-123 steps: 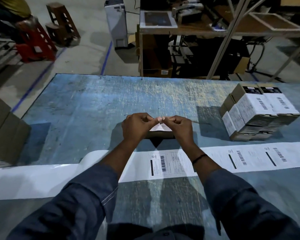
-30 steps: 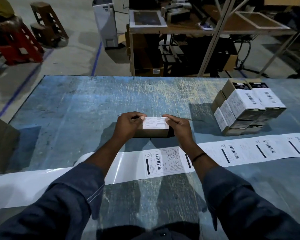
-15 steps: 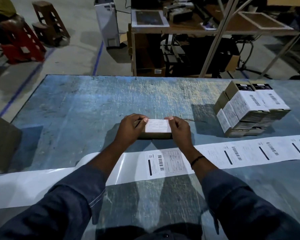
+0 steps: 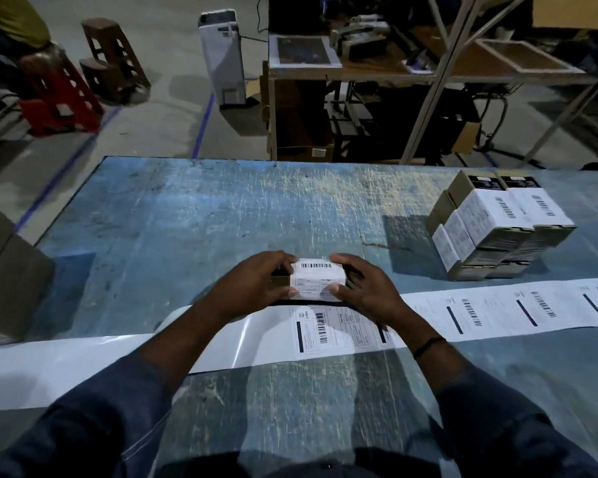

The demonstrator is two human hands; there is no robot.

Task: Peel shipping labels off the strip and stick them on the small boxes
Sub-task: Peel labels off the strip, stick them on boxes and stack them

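On the far side of the strip (image 4: pixel 497 313), close against its edge, the small box (image 4: pixel 282 281) is held between both hands over the table (image 4: pixel 187 219); whether it rests on the surface or is lifted clear of it cannot be told. The left hand (image 4: pixel 252 288) grips the box's left end, fingers curled over the top and thumb on the near face, and the right hand (image 4: pixel 366 291) clasps the right end the same way. A label (image 4: pixel 320 281) already covers the top and folds down the near face, barcode uppermost. The fold is probably the weak point. If the thumbs press unevenly there, the paper could crease, trap air or lift along its lower edge. With the box this near the strip, a loose sticky edge might also catch the backing. Both forearms cross above the strip, so a dragging sleeve could pull it askew and shift the next label (image 4: pixel 328 329), which lies directly under the wrists. Farther right along the strip, also on its far side, the stack of labelled boxes (image 4: pixel 497 229) looks slightly staggered, and a careless set-down there could nudge it over.
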